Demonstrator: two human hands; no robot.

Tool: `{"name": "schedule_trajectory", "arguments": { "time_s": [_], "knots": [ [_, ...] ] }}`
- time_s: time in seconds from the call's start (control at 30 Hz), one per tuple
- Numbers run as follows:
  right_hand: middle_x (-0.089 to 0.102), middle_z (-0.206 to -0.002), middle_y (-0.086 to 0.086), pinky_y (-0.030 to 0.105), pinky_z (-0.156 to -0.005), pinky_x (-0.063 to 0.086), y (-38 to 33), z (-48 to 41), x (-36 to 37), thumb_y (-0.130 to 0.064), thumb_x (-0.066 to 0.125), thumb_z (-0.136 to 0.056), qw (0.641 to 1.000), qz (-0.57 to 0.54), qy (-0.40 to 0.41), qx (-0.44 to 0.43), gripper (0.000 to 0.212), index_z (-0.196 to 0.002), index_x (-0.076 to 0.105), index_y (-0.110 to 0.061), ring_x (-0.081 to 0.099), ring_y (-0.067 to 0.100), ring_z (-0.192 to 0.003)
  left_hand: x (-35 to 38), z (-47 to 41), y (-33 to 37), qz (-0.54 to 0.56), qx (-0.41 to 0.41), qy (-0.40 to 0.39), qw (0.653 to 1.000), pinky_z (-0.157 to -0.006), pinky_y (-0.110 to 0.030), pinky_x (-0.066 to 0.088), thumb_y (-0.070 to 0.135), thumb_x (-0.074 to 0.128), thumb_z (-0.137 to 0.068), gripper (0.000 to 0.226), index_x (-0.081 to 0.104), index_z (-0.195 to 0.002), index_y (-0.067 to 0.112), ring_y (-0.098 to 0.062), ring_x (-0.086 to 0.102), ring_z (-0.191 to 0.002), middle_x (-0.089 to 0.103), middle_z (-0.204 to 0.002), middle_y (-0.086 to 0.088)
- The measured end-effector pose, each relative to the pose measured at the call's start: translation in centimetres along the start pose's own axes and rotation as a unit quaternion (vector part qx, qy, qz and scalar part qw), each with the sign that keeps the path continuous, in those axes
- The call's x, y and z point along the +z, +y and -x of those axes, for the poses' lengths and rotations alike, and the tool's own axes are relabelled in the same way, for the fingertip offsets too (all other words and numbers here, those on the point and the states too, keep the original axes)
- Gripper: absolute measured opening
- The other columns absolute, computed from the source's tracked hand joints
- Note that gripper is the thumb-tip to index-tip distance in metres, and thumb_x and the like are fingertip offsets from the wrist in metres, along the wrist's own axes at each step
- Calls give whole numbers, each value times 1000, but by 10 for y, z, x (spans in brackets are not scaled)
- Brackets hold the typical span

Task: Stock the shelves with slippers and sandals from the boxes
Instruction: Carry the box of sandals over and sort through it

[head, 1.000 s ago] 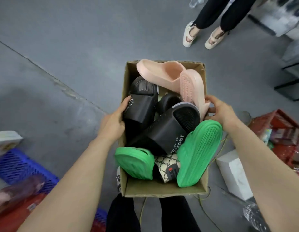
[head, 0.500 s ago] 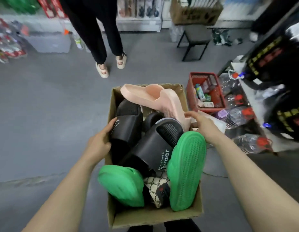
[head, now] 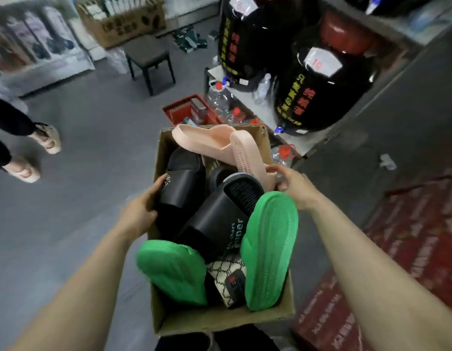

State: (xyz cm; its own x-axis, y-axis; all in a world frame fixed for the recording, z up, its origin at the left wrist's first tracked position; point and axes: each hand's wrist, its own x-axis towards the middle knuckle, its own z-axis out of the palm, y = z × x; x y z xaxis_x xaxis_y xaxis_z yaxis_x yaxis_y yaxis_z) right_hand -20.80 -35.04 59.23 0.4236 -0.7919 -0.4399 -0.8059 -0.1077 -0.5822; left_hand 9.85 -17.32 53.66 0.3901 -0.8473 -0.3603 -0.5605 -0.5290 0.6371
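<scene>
Matt brown cardboard box (head: 219, 323) packed with soft, matt foam-rubber footwear: green slippers (head: 269, 249) with dimpled soles, black slippers (head: 212, 224) with ribbed treads, pink slippers (head: 207, 140) with pitted soles; behind, glossy black jars (head: 321, 102), a red plastic basket (head: 176, 112), smooth grey concrete floor (head: 106, 148)

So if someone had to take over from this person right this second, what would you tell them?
Left hand grips the left wall of the box. Right hand holds its right rim, beside the pink slippers.
The box is carried and piled full: pink slippers at the far end, black slippers in the middle, green slippers nearest, a patterned slipper beneath.
Done: box is lifted and in hand.
Left: carry it to the shelves and set out every slipper; none is out yet.
</scene>
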Motion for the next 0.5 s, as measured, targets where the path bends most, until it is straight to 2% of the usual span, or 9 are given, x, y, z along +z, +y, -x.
{"name": "schedule_trajectory", "arguments": {
  "time_s": [0.07, 0.1, 0.13, 0.2, 0.33, 0.4, 0.5],
  "knots": [
    [71, -86, 7, 28, -70, 50, 30, 6, -21, -9, 72, -76, 999, 10, 36, 24, 54, -108, 53, -49, 53, 13, -66, 19, -13, 28, -18, 16, -24, 999, -78, -24, 38, -12, 50, -77, 97, 26, -143, 54, -21, 56, -114, 53, -137, 7],
    [70, -82, 8, 32, -74, 51, 43, 11, -31, -12, 72, -74, 998, 12, 50, 40, 53, -106, 53, -50, 52, 16, -67, 29, -19, 41, -34, 33, -28, 998, -77, -26, 39, -10, 50, -76, 98, 24, -143, 56, -25, 57, -114, 54, -138, 7],
    [68, -75, 7, 33, -71, 48, 57, 16, -40, -14, 73, -72, 997, 9, 58, 57, 52, -105, 54, -49, 51, 18, -66, 39, -26, 54, -54, 49, -37, 997, -77, -29, 42, -8, 51, -74, 101, 20, -143, 59, -28, 59, -113, 55, -138, 6],
    [60, -66, -2, 32, -69, 44, 82, 26, -56, -16, 74, -71, 993, -8, 71, 91, 51, -106, 55, -47, 50, 18, -65, 60, -38, 76, -77, 88, -55, 992, -78, -33, 47, -5, 52, -72, 106, 14, -140, 66, -31, 61, -110, 58, -136, 5],
    [64, -69, -6, 31, -79, 49, 125, 44, -75, -22, 74, -67, 979, -11, 120, 166, 46, -101, 57, -45, 61, 21, -73, 96, -64, 119, -83, 122, -93, 985, -76, -29, 45, -7, 53, -73, 103, 19, -141, 62, -29, 61, -109, 58, -135, 2],
    [67, -72, -2, 31, -74, 54, 150, 48, -82, -19, 68, -60, 960, -33, 161, 228, 47, -98, 58, -46, 64, 23, -73, 112, -75, 140, -90, 143, -114, 979, -80, -27, 43, -8, 53, -74, 99, 24, -143, 58, -28, 59, -114, 59, -134, 2],
    [68, -82, 2, 28, -62, 51, 180, 56, -84, -8, 70, -63, 920, -98, 196, 324, 51, -96, 62, -45, 64, 21, -71, 137, -95, 166, -68, 166, -147, 973, -80, -25, 44, -10, 54, -73, 94, 35, -135, 58, -26, 61, -109, 65, -115, 0]
  ]
}}
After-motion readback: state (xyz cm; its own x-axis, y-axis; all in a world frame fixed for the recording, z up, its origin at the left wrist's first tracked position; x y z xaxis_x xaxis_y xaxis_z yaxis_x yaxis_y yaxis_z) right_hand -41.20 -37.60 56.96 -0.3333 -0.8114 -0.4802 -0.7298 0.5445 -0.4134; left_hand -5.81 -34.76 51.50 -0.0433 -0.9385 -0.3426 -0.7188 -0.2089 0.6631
